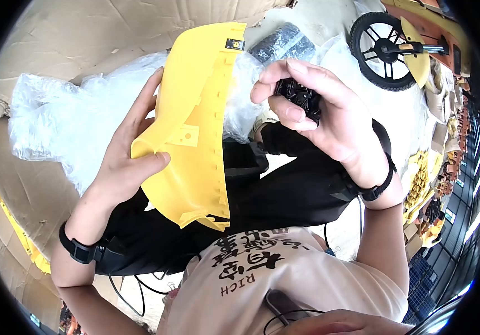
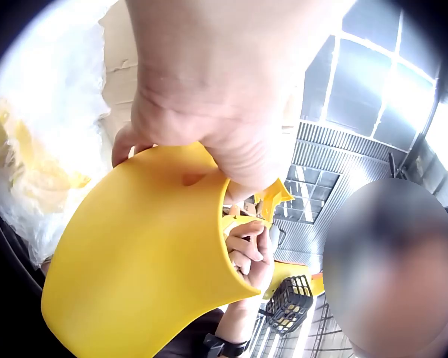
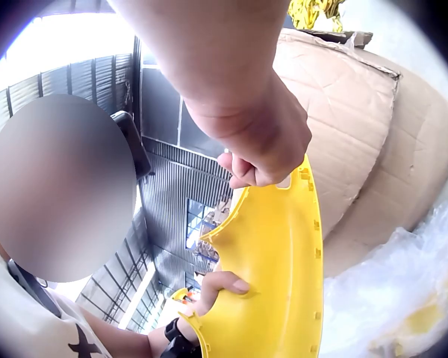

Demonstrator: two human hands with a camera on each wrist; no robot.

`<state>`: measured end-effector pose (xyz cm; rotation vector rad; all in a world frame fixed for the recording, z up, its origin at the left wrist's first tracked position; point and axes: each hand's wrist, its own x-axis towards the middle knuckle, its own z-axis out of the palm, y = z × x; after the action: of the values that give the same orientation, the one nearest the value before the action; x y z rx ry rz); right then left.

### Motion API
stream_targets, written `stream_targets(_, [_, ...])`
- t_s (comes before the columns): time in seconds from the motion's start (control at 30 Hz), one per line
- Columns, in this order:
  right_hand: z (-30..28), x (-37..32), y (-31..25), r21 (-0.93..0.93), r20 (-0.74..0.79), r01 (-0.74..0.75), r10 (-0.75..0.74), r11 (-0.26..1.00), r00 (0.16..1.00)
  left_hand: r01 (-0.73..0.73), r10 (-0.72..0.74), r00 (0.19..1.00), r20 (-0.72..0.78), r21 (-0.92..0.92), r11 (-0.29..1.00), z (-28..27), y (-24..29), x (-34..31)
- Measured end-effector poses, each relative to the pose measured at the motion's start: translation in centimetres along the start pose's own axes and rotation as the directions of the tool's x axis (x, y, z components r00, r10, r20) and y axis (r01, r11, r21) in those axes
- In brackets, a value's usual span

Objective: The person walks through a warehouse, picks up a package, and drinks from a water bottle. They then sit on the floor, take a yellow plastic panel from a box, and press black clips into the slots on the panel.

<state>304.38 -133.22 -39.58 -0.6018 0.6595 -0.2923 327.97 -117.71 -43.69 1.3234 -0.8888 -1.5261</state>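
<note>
My left hand grips a curved yellow plastic panel by its left side, thumb over the inner face and fingers behind. Small tabs run along the panel's right edge, and a dark metal clip sits at its top right corner. In the head view my right hand is just right of the panel, fingers curled round a cluster of small black clips. In the left wrist view the panel shows its smooth outer face. The right wrist view shows its ribbed inner side; the black clips are hidden there.
Clear plastic wrap lies over cardboard behind the panel. A dark wrapped roll lies beyond it. At the back right stands a black spoked wheel. Yellow parts are heaped far right, more yellow pieces at left.
</note>
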Motion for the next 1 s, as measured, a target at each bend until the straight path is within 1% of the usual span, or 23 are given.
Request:
stream_targets(0.07, [0.1, 0.1, 0.0, -0.145, -0.003, 0.021, -0.021, 0.989, 1.0, -0.004, 0.004, 1.0, 0.003, -0.008, 1.0, 0.0, 0.0, 0.1])
stream_targets(0.1, [-0.1, 0.2, 0.0, -0.144, -0.002, 0.02, -0.02, 0.989, 1.0, -0.009, 0.009, 1.0, 0.006, -0.017, 1.0, -0.1, 0.0, 0.1])
stream_targets(0.17, [-0.6, 0.4, 0.1, -0.134, 0.06, 0.036, -0.028, 0.99, 0.998, -0.009, 0.009, 1.0, 0.005, -0.017, 1.0, -0.3, 0.0, 0.3])
stream_targets(0.4, [-0.6, 0.6, 0.5, -0.14, 0.075, 0.036, -0.026, 0.99, 0.997, 0.008, -0.007, 1.0, -0.014, 0.02, 1.0, -0.5, 0.2, 0.3])
stream_targets(0.47, [-0.4, 0.6, 0.6, -0.159, 0.064, 0.052, -0.042, 0.986, 0.997, 0.007, -0.007, 1.0, -0.018, 0.013, 1.0, -0.5, 0.2, 0.3])
stream_targets(0.6, [-0.3, 0.6, 0.6, -0.142, 0.054, 0.052, -0.045, 0.988, 0.998, 0.009, -0.009, 1.0, -0.008, 0.005, 1.0, -0.8, 0.1, 0.4])
stream_targets(0.67, [-0.4, 0.5, 0.6, -0.111, 0.107, 0.038, -0.026, 0.993, 0.994, 0.018, -0.018, 1.0, -0.009, 0.003, 1.0, -0.8, 0.2, 0.4])
stream_targets(0.77, [0.3, 0.5, 0.4, -0.144, 0.068, 0.008, 0.002, 0.99, 0.998, 0.041, -0.042, 0.999, -0.009, -0.018, 0.999, -0.7, 0.4, 0.3])
stream_targets(0.93, [0.3, 0.6, 0.6, -0.192, 0.072, 0.033, -0.019, 0.981, 0.997, 0.057, -0.057, 0.998, -0.009, -0.033, 0.998, -0.6, 0.3, 0.3])
stream_targets(1.0, [0.4, 0.5, 0.8, -0.204, 0.061, 0.05, -0.038, 0.978, 0.997, 0.117, -0.118, 0.993, -0.031, -0.039, 0.992, -0.6, 0.3, 0.4])
